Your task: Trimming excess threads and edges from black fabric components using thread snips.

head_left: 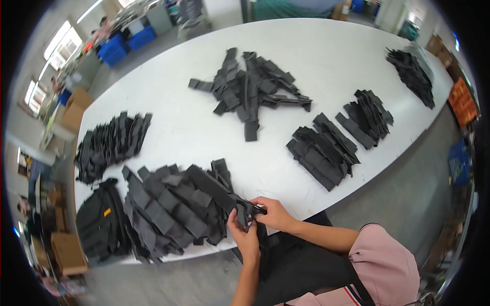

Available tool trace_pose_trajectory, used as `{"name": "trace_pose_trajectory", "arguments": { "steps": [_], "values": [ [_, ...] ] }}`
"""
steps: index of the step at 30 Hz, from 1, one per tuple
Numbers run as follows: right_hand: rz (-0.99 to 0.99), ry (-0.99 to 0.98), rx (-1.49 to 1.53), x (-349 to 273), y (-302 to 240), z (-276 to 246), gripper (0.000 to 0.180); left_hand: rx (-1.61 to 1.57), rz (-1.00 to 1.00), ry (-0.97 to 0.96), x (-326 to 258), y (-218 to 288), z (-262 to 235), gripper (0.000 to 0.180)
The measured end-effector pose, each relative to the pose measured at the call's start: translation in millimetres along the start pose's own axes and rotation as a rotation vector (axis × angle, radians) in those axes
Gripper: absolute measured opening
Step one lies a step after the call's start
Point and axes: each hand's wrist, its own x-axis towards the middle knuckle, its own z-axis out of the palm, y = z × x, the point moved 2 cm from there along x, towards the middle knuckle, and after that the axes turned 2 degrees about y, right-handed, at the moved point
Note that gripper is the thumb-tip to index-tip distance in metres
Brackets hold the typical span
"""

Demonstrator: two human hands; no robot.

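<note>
At the table's near edge, both my hands work close together on a dark grey fabric strip (214,187). My left hand (246,237) has its fingers curled around the strip's near end. My right hand (274,214) is closed right beside it, gripping the same end; a thin dark edge shows at its fingers, too small to name. The strip's far part rests on a large heap of similar grey fabric pieces (168,211), just left of my hands. Part of the strip's end is hidden behind my fingers.
The white table (204,130) carries more piles: a scattered one (245,86) at the far middle, two (326,153) on the right, one at the far right and one (112,145) at left. A black backpack (102,224) lies at the near left. Cardboard boxes (69,252) stand beyond it.
</note>
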Motion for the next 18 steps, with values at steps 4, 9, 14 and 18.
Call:
{"name": "trace_pose_trajectory", "arguments": {
  "steps": [4, 9, 14, 18],
  "values": [
    [-0.072, 0.226, -0.250, -12.1, -4.2, -20.3, 0.039, 0.008, -0.083, -0.136, 4.5, -23.4, -18.2, 0.041],
    [-0.036, 0.302, -0.179, -25.3, 2.0, -33.2, 0.035, 0.411, 0.296, -0.382, -2.0, -3.1, -14.9, 0.023],
    [-0.056, 0.340, -0.279, -35.0, 14.5, -47.7, 0.026, 0.403, 0.220, -0.415, -0.5, -18.4, -6.3, 0.016],
    [-0.016, 0.421, -0.367, -50.2, 34.0, -59.9, 0.020, 0.396, 0.189, -0.376, 5.2, -22.1, 29.9, 0.033]
  ]
}}
